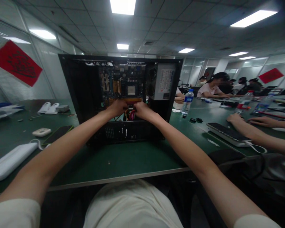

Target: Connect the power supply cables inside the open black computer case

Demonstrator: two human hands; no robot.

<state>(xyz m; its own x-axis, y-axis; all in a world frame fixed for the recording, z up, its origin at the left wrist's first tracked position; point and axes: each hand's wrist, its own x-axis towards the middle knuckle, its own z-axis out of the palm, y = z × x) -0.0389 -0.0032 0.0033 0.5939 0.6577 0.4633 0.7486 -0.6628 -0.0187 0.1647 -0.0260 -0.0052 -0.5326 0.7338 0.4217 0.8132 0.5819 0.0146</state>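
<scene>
An open black computer case [73,82] stands on the table, its inside facing me. Inside are a motherboard [122,77] with a bare square processor [131,90] and, at upper right, a silver power supply [165,82]. Both my hands reach into the lower middle of the case, close together by the orange-red memory slots [130,102]. My left hand [118,108] has its fingers bent and pressed together. Its neighbour, my right hand [142,110], is closed too, beside a bundle of coloured cables [131,114]. Whatever the fingertips grip is hidden.
On the left lie a white power bank [11,161], a phone [58,134] and a small white case [41,132]. To the right stand a water bottle [187,103] and a phone on a white block [229,133]. Another person's hands [237,120] rest nearby; others sit further back.
</scene>
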